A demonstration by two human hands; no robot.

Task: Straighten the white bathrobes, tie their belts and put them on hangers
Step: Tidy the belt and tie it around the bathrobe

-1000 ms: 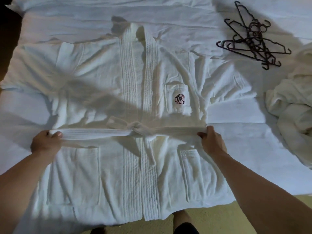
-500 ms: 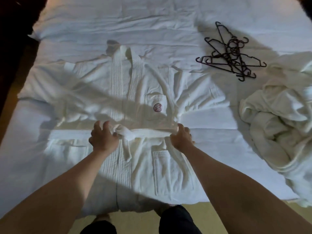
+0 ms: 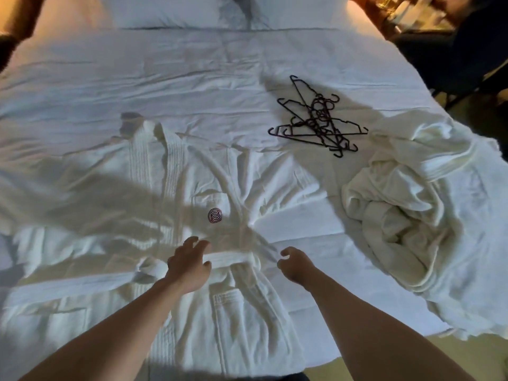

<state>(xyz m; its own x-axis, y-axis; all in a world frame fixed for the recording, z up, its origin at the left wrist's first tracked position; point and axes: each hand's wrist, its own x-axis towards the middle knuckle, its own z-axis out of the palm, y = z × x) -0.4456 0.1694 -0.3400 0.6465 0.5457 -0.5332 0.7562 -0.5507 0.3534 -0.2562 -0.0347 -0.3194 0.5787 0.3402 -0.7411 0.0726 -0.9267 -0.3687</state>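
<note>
Bed [image 3: 220,64]: wide, covered in a white sheet, carrying everything listed below; two pillows [image 3: 165,9] are lying at its head.

Bathrobe [image 3: 143,215], white: lying face up and spread flat on the near left part of the bed, collar pointing toward the pillows, sleeves reaching out to either side, a round dark red logo [image 3: 215,215] showing on the chest pocket.

Second bathrobe [image 3: 417,229], white: sitting in a crumpled heap at the right edge of the bed, well apart from the flat one.

Hangers [image 3: 319,119], dark: lying in a tangled pile on the sheet, between the flat robe's collar and the heap.

Belt [image 3: 233,257], white: running across the waist of the flat robe, with a knot [image 3: 149,268] sitting just left of the left hand.

Left hand [image 3: 189,266]: reaching over the robe's waist, fingers spread and lightly bent, holding nothing; whether the palm is resting on the belt cannot be told.

Right hand [image 3: 295,264]: lying at the right side of the waist, fingers curled toward the belt where it meets the robe's edge; the blur is hiding whether it is actually pinching the cloth.
</note>
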